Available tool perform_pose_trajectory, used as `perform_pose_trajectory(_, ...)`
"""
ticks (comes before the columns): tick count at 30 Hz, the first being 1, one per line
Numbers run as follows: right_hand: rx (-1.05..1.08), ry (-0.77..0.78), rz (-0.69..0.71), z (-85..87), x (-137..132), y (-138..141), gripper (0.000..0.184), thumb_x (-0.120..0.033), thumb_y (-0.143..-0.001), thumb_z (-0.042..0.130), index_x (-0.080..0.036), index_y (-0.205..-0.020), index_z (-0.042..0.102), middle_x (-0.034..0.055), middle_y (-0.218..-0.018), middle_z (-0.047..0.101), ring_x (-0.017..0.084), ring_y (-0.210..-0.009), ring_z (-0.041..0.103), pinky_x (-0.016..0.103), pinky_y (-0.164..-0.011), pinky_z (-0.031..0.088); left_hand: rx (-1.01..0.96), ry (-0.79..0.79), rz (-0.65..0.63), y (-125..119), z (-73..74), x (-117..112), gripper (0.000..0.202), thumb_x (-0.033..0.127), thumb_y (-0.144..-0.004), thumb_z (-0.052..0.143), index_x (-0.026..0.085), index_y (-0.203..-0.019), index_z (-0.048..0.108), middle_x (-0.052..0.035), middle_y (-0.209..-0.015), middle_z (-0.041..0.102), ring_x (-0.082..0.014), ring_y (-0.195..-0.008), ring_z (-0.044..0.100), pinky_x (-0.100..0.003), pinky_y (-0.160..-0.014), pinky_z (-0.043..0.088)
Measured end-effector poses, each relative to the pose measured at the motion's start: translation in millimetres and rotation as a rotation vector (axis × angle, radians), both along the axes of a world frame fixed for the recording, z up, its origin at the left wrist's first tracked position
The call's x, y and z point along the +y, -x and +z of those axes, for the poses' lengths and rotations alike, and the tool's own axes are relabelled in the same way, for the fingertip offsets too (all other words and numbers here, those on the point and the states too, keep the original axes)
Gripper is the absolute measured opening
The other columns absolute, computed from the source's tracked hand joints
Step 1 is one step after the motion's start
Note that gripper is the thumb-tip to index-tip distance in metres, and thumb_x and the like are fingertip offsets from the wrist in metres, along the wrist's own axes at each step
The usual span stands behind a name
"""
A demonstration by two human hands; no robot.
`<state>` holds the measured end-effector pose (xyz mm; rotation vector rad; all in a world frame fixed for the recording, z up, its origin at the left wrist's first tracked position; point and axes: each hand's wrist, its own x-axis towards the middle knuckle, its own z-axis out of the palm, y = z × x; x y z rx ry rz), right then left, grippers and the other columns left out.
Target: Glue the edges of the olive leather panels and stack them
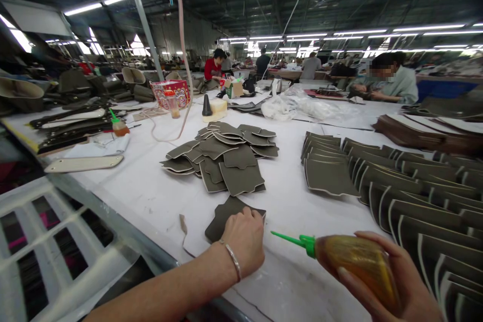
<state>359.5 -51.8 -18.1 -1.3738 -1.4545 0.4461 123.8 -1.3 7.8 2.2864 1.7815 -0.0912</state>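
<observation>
My left hand [243,241], with a bangle on its wrist, is closed at the right edge of a dark grey-green foam-backed piece [226,215] lying on the white table near its front edge. Its fingertips are partly hidden. In my right hand [405,279] is a squeeze bottle [358,261] of amber liquid, wrapped by the fingers and tilted sideways. The bottle's green nozzle [290,239] points left toward the piece, a little apart from my left hand. Beyond lies a loose heap of similar pieces [241,168].
Overlapping rows of pieces [426,211] fill the right side. Behind the heap stand a black cone [206,105] and a patterned bag [179,93]. Another green-tipped bottle [119,127] stands left. A white plastic crate [33,246] is beside the table. Co-workers [396,80] sit farther back.
</observation>
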Motion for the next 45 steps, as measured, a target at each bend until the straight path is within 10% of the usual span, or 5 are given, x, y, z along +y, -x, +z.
perform_pose_trajectory(11,-0.021,0.117,0.040,13.4,8,34,0.053,-0.057,-0.074,0.073,-0.031,-0.116,0.054,0.0012,-0.113,0.058,0.026,-0.095,0.061,0.034,-0.085,0.047,-0.092,-0.054,-0.135,30,-16.6,1,0.035,0.025,-0.088,0.042,0.028,-0.118,0.058,-0.0039,-0.091,0.066,-0.0241,-0.078,0.066,-0.036,-0.071,0.052)
perform_pose_trajectory(45,-0.030,0.237,0.065,8.4,16,31,0.050,-0.059,-0.078,0.070,-0.030,-0.115,0.052,-0.0021,-0.104,0.058,0.022,-0.087,0.059,0.032,-0.078,0.045,-0.092,-0.050,-0.129,26,-24.8,-8,0.051,0.030,-0.092,0.037,0.020,-0.141,0.047,-0.0093,-0.108,0.064,-0.0274,-0.080,0.067,-0.042,-0.070,0.055)
